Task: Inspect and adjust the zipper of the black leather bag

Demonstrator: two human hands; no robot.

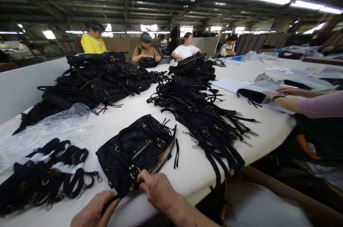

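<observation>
Now our left grip (95,210) and right grip (158,191) both close narrowly on one black leather handbag (134,152) with brass buckles, apparently pinching its lower edge, on the white desk (193,180), just beside one heap of black straps (43,180).

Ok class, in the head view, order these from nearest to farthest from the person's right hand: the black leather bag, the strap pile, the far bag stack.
From the right hand:
1. Black leather bag: touching it, ahead.
2. Strap pile: to the right.
3. Far bag stack: beyond the straps.
</observation>
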